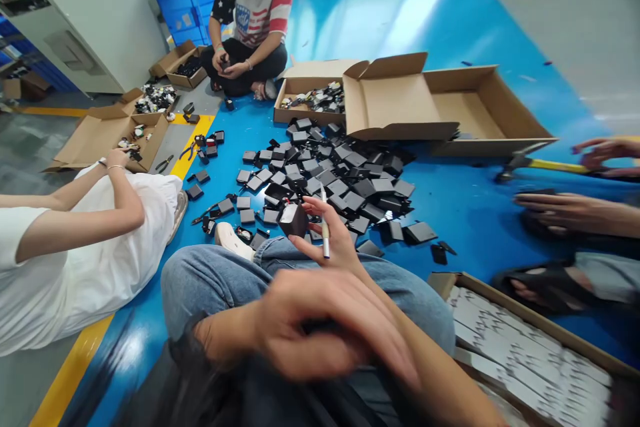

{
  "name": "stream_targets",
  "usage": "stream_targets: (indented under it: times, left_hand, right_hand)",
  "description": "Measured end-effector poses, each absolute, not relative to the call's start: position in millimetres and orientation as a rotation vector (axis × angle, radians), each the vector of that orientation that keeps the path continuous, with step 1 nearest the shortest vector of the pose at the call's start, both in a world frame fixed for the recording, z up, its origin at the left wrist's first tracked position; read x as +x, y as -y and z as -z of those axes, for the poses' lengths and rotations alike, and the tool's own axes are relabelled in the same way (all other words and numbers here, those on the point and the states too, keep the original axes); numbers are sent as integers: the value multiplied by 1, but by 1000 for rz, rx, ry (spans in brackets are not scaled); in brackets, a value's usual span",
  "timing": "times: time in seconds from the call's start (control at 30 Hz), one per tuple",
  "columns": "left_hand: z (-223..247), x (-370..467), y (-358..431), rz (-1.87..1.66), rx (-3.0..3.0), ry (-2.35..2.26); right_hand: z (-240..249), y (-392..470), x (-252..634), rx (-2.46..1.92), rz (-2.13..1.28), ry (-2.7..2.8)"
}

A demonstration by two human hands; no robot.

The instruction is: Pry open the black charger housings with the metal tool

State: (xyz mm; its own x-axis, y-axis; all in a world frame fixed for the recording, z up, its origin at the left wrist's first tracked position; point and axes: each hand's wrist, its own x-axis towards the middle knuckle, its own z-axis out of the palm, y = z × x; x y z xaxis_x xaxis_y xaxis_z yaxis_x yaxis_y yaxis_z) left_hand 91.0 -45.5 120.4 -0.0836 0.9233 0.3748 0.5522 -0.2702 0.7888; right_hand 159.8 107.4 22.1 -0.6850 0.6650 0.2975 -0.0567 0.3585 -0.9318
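My right hand (337,240) grips a small black box (294,219) with a pale inner face between thumb and fingertips. A white pen-like tool (325,227) lies across the same hand, between its fingers. Nearer the camera, my left hand (335,323) is blurred, crossing above my right forearm with curved fingers; whether it holds anything is hidden. Beyond my hands, a large pile of black boxes and flat black pieces (353,200) covers the blue floor.
Open cartons (470,107) stand behind the pile, one with mixed parts. A carton of white packs (530,353) is at right. Nearby sit a person in white (100,247) and another in a striped shirt (257,20). Another person's hands (575,210) and a hammer (555,165) are at right.
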Motion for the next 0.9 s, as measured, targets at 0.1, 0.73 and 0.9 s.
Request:
stream_targets:
  times: [0.1,0.73,0.9]
  left_hand:
    - [-112,50,26,-1725,2027,-1911]
    - [-36,22,24,-1394,1065,-1581]
    - [-43,18,23,-1551,1055,-1663]
  right_hand:
    - [-25,-105,161,-508,-1293,1962]
    - [-14,-74,155,-372,-952,2049]
    - [-19,-76,160,-231,-1086,2069]
